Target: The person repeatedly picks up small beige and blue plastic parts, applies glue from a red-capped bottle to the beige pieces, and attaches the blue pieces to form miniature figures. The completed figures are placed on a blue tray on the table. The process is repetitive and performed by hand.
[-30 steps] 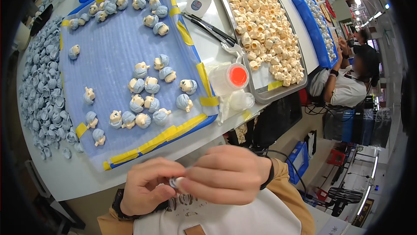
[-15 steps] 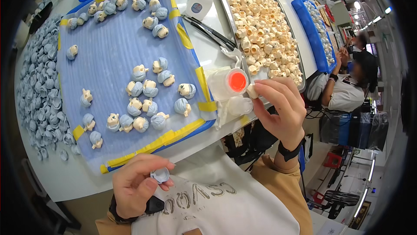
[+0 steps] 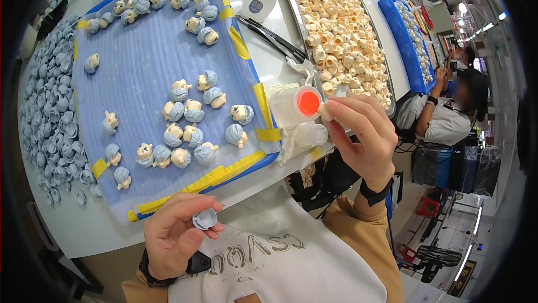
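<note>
Left hand [image 3: 168, 237] pinches a hollow blue shell [image 3: 205, 219] at its fingertips, open side toward the camera. Well to its right, translucent cup [image 3: 286, 104], red at mouth; just beside it, contact unclear, cream piece [image 3: 324, 112], long axis indiscernible, gripped at the fingertips of right hand [image 3: 364, 138], the hand nearer the cup.

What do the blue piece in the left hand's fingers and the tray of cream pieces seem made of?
Blue piece: matte, probably plastic or resin, from its even colour and thin rim. Tray: likely metal, from its shiny grey rim.
</note>
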The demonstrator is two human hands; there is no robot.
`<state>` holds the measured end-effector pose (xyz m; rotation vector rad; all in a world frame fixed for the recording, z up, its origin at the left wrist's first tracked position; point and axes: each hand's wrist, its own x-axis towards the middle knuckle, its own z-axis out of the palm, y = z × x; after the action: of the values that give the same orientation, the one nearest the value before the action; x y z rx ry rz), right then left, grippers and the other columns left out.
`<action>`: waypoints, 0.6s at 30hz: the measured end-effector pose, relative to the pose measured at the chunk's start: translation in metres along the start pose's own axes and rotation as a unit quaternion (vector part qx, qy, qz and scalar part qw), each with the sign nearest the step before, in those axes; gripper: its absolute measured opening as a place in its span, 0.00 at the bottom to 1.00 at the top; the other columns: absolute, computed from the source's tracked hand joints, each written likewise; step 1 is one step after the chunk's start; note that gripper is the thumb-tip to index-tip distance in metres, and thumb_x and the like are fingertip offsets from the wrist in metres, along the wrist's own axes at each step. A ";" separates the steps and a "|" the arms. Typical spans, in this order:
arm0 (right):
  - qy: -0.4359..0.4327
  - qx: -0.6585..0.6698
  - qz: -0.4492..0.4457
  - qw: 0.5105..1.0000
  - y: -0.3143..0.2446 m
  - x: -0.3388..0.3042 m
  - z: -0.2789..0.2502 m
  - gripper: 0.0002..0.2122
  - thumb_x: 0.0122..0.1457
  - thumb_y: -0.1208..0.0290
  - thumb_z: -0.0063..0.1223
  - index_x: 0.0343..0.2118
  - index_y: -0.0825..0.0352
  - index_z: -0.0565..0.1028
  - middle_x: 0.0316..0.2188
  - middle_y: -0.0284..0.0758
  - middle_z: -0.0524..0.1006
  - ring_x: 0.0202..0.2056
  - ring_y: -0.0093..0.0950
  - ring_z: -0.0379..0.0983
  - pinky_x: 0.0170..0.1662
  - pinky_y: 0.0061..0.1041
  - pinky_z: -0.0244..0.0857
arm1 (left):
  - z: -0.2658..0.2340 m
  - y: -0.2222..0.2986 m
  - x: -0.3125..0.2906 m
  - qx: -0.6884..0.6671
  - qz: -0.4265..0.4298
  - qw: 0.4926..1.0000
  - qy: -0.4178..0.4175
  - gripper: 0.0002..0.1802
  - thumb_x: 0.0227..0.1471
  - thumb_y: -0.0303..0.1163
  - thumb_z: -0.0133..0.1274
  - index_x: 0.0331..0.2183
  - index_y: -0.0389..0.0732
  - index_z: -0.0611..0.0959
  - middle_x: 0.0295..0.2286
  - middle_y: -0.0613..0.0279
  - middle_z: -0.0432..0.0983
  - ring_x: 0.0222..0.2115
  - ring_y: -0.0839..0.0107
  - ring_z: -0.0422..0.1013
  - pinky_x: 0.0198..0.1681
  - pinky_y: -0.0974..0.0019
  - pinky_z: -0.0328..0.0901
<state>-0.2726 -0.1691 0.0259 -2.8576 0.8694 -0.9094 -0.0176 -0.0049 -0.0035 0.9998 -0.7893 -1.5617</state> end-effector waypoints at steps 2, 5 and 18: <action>-0.007 0.010 0.007 1.000 -0.001 0.001 -0.001 0.13 0.39 0.83 0.59 0.31 0.71 0.73 0.27 0.38 0.75 0.26 0.33 0.71 0.29 0.26 0.65 | 0.000 0.000 0.000 0.000 -0.001 1.000 -0.003 0.22 0.51 0.35 0.48 0.44 0.28 0.72 0.39 0.48 0.68 0.32 0.69 0.71 0.32 0.71 0.68; -0.022 0.007 0.026 0.999 -0.002 0.001 -0.002 0.13 0.39 0.80 0.61 0.31 0.71 0.73 0.25 0.37 0.74 0.24 0.33 0.69 0.27 0.26 0.62 | -0.001 -0.001 0.000 -0.002 0.002 1.000 -0.008 0.22 0.51 0.35 0.48 0.43 0.27 0.72 0.39 0.48 0.68 0.31 0.69 0.71 0.32 0.71 0.68; -0.040 -0.014 0.118 0.992 -0.008 0.000 -0.001 0.09 0.41 0.73 0.62 0.23 0.67 0.72 0.16 0.32 0.68 0.19 0.29 0.64 0.23 0.25 0.56 | -0.002 -0.002 0.000 -0.004 0.002 1.000 -0.014 0.21 0.52 0.35 0.48 0.42 0.28 0.72 0.38 0.49 0.68 0.31 0.70 0.71 0.32 0.72 0.68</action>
<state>-0.2689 -0.1618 0.0277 -2.7131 1.1875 -0.7562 -0.0167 -0.0045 -0.0062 0.9715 -0.8026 -1.5785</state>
